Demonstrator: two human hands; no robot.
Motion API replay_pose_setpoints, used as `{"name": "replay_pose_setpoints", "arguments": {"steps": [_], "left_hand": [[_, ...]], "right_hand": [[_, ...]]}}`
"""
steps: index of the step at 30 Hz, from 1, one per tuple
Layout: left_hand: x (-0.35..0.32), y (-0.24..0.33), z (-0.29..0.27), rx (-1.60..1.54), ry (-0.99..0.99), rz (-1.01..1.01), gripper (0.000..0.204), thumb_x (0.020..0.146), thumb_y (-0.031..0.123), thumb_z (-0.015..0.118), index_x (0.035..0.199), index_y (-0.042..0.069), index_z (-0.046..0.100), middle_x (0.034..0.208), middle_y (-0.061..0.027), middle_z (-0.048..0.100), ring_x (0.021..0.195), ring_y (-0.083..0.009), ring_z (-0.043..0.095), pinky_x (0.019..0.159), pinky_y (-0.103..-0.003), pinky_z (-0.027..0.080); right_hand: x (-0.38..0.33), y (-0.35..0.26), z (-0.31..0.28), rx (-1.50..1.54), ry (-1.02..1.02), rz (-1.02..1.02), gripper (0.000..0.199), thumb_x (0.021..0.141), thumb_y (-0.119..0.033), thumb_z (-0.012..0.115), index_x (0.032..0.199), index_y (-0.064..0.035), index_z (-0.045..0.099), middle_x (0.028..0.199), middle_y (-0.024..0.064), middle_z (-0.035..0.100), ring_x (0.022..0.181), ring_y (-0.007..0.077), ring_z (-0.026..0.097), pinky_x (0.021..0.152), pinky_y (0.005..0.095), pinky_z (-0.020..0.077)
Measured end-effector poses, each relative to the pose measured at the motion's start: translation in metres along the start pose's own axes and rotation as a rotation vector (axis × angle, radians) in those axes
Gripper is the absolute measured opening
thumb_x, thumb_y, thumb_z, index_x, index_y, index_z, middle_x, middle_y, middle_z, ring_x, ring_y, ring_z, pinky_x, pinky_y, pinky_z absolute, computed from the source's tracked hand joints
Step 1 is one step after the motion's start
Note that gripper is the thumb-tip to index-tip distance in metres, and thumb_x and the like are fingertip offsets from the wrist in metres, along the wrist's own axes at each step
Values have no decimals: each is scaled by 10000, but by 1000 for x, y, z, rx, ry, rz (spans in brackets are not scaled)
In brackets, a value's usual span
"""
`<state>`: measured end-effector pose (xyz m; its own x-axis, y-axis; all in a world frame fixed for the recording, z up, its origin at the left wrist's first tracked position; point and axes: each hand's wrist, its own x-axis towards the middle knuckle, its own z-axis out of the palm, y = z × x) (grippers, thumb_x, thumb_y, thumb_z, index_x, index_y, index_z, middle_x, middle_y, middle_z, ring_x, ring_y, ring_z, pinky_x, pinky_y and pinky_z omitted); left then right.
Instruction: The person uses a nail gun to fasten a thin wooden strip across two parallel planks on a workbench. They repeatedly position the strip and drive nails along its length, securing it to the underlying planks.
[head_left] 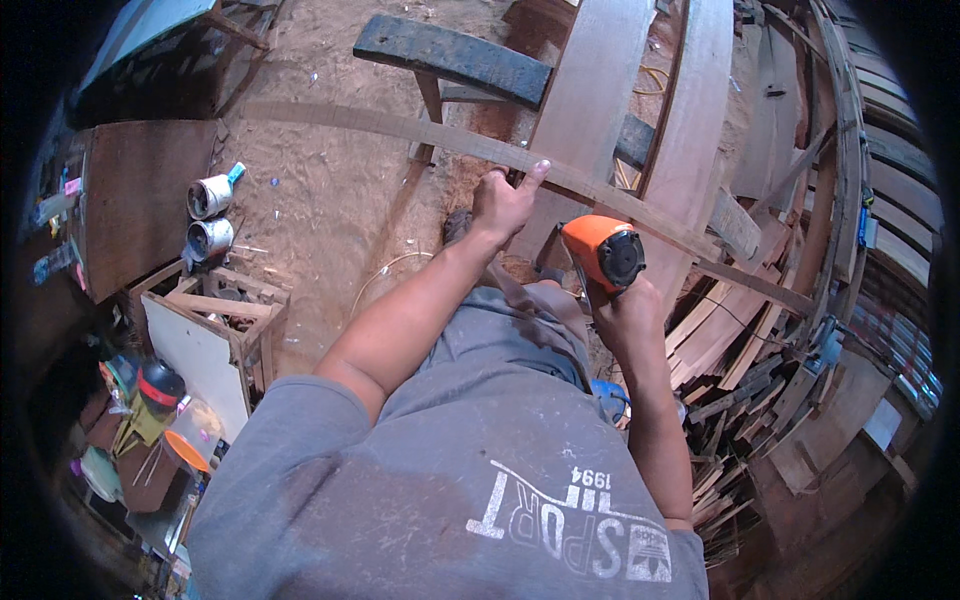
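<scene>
Sandy floor (320, 220) fills the upper left and middle of a cluttered workshop, with two stained cans (209, 197) lying at the left and, below them, a wooden frame (195, 350) with a white panel. At the top centre a dark beam (450, 60) on legs supports two wide planks (600, 80), which slant down toward the centre right. Across them runs a long wood strip (440, 135), from the upper left to the right of the frame, its line bent by the lens.

Near the centre, the person's left hand (503, 207) is closed at the strip's near edge, the thumb pointing up and lying against the wood. Just to its right, the right hand (630, 312) grips an orange and black power tool (600, 250) by its handle. Its head sits just below the strip in the frame; whether they touch cannot be told. Loose boards (735, 330) are piled at the right. A grey shirt (420, 480) fills the bottom.
</scene>
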<state>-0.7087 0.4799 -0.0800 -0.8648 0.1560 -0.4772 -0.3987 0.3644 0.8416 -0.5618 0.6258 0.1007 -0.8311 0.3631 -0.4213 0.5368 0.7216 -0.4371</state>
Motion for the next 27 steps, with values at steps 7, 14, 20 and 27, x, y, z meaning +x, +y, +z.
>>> {"name": "replay_pose_setpoints", "arguments": {"steps": [7, 14, 20, 27], "left_hand": [[-4, 3, -1, -14, 37, 39, 681, 999, 603, 805, 1232, -37, 794, 1187, -266, 818, 1150, -422, 784, 1016, -496, 589], [4, -17, 7, -77, 35, 59, 764, 964, 670, 804, 1213, -53, 791, 1149, -304, 814, 1137, -453, 787, 992, -515, 600], [11, -18, 9, 5, 2, -39, 803, 969, 683, 788, 1208, -84, 784, 1158, -317, 810, 1150, -461, 785, 1007, -518, 597], [4, -11, 4, 17, 15, 38, 576, 1044, 510, 801, 1225, -37, 796, 1179, -205, 820, 1113, -300, 769, 1010, -438, 576]], "right_hand": [[-8, 5, 0, 70, -3, 47, 301, 1004, -288, 798, 1140, -19, 791, 991, 286, 803, 1006, 486, 793, 847, 552, 622], [-8, 15, 5, 154, 47, 65, 331, 1016, -324, 822, 1153, -23, 799, 1008, 272, 812, 1034, 474, 800, 860, 538, 624], [-5, 20, 3, 112, 18, 27, 283, 1011, -292, 813, 1139, -39, 810, 1003, 287, 805, 1035, 480, 797, 864, 532, 621], [-14, 14, -1, 139, -47, 60, 319, 1013, -313, 791, 1163, -31, 802, 997, 304, 794, 1044, 495, 787, 869, 555, 614]]}}
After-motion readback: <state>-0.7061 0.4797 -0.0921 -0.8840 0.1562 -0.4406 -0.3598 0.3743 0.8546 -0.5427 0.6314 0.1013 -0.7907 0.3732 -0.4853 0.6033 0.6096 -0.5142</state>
